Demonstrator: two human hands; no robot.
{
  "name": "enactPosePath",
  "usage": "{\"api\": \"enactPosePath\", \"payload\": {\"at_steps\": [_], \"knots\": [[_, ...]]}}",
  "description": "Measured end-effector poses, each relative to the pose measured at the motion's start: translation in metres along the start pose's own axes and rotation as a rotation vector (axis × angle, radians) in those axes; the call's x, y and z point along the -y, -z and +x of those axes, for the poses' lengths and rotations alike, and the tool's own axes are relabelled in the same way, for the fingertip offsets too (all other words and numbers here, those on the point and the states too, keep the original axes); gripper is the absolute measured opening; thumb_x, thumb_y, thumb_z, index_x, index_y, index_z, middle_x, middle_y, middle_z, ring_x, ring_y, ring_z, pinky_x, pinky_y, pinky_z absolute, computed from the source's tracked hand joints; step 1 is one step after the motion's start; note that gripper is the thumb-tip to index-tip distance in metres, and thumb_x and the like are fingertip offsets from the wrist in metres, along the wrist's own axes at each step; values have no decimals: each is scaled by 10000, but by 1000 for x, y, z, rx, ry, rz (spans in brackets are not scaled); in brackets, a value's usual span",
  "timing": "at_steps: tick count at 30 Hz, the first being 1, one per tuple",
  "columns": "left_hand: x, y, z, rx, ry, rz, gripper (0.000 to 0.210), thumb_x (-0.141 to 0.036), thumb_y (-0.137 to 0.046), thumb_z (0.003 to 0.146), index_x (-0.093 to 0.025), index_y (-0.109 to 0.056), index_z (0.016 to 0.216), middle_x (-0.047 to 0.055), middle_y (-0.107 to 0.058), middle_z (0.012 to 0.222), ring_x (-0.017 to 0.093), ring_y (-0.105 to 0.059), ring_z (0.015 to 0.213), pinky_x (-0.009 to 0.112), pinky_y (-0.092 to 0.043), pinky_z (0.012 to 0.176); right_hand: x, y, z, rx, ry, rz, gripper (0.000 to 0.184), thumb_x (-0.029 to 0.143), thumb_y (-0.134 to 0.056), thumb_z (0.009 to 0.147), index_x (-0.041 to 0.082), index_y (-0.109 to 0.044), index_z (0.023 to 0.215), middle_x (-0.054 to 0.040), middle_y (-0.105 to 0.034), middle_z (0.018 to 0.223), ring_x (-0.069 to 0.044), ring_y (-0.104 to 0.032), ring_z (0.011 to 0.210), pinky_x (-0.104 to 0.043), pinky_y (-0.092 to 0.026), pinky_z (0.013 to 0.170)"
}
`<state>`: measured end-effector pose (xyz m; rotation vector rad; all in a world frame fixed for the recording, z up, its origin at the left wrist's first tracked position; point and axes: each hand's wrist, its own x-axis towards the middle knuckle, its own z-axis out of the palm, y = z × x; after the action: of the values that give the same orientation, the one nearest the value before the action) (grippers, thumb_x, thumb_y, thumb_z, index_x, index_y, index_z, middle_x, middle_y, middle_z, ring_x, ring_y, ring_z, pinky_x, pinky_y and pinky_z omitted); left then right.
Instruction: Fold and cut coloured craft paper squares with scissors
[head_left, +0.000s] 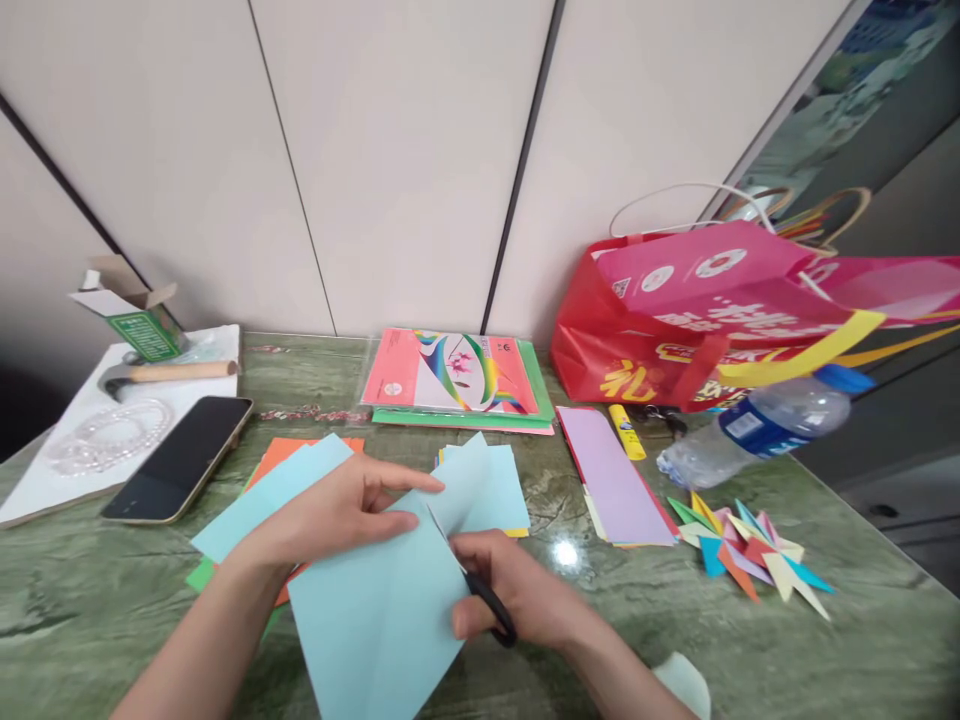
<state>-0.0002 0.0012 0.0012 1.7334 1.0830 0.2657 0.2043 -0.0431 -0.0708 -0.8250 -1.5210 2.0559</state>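
A light blue sheet of paper (379,610) is held up over the table, with a cut running into it from the right. My left hand (337,505) grips its upper part, thumb and fingers pressed on the paper. In my right hand (517,590) is a pair of scissors (491,605) with black handles, its blades in the cut. The cut part of the sheet (469,480) lifts away above the blades. Beneath lie a stack of orange and blue paper (300,455) on the left and small light blue sheets (506,490) on the right.
Packs of coloured paper (457,375) lie by the wall. On the left are a phone (180,460), a wood-handled tool (180,371) and a green box (142,325). To the right are purple strips (619,480), a glue stick (627,432), a bottle (765,425), folded paper pieces (750,550) and a red bag (637,330).
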Motion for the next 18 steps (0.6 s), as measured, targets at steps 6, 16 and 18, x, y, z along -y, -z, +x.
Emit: {"api": "enactPosePath", "payload": {"at_steps": [6, 16, 18], "knots": [[1, -2, 3, 13, -13, 24, 394, -261, -565, 727, -214, -586, 1117, -87, -203, 489, 61, -168, 448, 210, -119, 404, 4, -3, 1, -7, -9, 159, 466, 500, -751, 507, 131, -554, 715, 30, -521, 631, -98, -465, 572, -239, -392, 590], [-3, -5, 4, -16, -32, -3, 400, -238, -567, 707, -198, -592, 1104, -89, -226, 497, 54, -171, 445, 200, -125, 398, 5, -6, 1, -29, 19, 191, 430, 469, -758, 524, 139, -522, 666, 48, -491, 596, -70, -421, 507, -263, -399, 618], [-3, -5, 4, -16, -30, 3, 401, -231, -565, 705, -195, -593, 1104, -93, -203, 484, 55, -164, 443, 201, -120, 398, 5, -6, 1, -32, 19, 180, 439, 479, -756, 519, 137, -520, 661, 50, -486, 585, -66, -415, 495, -250, -395, 591]]}}
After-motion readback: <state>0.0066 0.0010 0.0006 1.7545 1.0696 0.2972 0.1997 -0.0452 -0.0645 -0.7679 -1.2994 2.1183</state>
